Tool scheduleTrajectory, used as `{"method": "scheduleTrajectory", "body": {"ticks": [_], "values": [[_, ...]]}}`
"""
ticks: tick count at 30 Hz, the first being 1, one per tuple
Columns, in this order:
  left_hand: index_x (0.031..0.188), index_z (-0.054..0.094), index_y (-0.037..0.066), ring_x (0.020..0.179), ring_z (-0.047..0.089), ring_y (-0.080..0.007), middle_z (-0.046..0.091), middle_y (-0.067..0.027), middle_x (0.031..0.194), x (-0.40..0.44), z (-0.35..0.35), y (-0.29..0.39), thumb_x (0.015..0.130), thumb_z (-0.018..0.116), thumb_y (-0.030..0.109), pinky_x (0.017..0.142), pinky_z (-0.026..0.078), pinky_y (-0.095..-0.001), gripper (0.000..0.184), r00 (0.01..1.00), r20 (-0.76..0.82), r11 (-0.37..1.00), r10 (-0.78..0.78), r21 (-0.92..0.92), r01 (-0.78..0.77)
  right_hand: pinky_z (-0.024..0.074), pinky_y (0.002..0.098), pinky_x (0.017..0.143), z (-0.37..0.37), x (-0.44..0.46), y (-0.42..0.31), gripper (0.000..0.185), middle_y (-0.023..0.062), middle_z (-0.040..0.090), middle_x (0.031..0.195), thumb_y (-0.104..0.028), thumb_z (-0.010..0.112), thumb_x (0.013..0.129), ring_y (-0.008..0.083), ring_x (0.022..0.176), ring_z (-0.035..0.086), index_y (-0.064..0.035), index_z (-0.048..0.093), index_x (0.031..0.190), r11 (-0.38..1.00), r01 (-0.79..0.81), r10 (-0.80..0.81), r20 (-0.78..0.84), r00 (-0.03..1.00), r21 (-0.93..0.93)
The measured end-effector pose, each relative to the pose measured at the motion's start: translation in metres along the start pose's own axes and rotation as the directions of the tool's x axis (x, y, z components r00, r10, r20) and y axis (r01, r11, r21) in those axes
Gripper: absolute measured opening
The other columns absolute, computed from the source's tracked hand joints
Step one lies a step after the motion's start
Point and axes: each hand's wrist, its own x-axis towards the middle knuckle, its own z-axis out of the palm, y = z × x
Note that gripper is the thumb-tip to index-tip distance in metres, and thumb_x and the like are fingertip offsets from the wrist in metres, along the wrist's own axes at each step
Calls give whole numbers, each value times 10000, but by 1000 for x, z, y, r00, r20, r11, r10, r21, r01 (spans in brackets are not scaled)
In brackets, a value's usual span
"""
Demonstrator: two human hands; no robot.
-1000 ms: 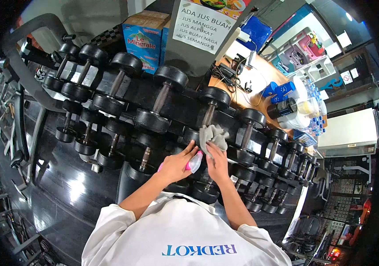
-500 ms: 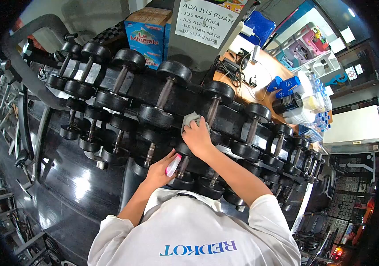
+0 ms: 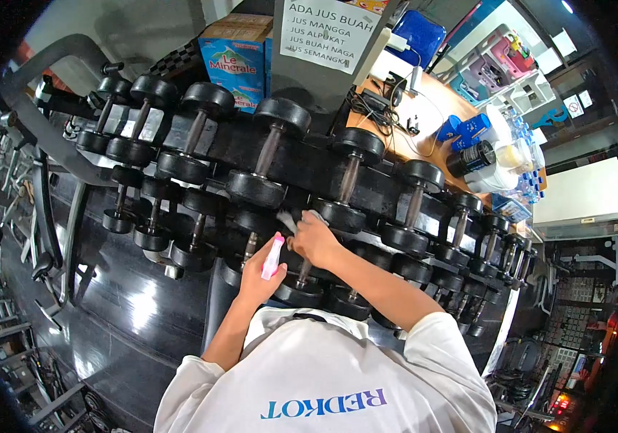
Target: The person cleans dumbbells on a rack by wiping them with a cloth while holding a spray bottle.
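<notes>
My left hand (image 3: 257, 280) is closed around a small white-and-pink spray bottle (image 3: 273, 260), its pink top pointing away from me. Just to its right, my right hand (image 3: 315, 242) grips a crumpled grey cloth (image 3: 289, 219), partly hidden by the fingers. That hand sits in front of the near head of an upper-row dumbbell (image 3: 349, 180) and over the far end of a lower-row dumbbell (image 3: 302, 289). Whether the cloth touches either one I cannot tell. Left of the cloth lies another upper-row dumbbell (image 3: 268, 153) with a worn metal handle.
Two rows of black dumbbells fill the rack (image 3: 316, 162). Behind it stand a blue-and-brown water carton (image 3: 233, 65) and a grey panel with a paper sign (image 3: 329, 35). A wooden table (image 3: 424, 108) carries cables, blue cups and tubs. Dark glossy floor (image 3: 136, 310) lies left.
My right hand has drawn the cloth down and toward me, away from the upper dumbbell's handle. My left hand has turned the spray bottle more upright, so more of it shows.
</notes>
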Motion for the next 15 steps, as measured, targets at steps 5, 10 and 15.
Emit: {"method": "scheduleTrajectory", "body": {"ticks": [5,10,15], "values": [[1413,531,21,1261,594,-329,567,-181,1426,11,0,3,786,667,79,1041,464,-343,644,998,52,998,-33,50,30,438,429,952,-6,-79,21,135,-17,693,895,-188,608,825,205,1011,609,-168,715,905,952,-65,232,-563,793,300],[1423,524,35,1295,564,-330,513,-166,1483,28,15,11,785,676,93,1045,466,-352,659,992,125,997,-32,70,23,456,483,957,59,-116,50,365,216,556,1226,-8,601,821,410,1114,547,-10,551,1183,450,-382,812,-192,552,807],[1493,442,50,1381,473,-331,412,-207,1549,51,39,19,814,688,122,1102,416,-360,725,965,261,992,-11,125,-23,306,383,1145,110,-89,3,495,222,467,1408,-52,482,949,356,1345,435,31,390,1428,2,-34,935,10,354,999]]}}
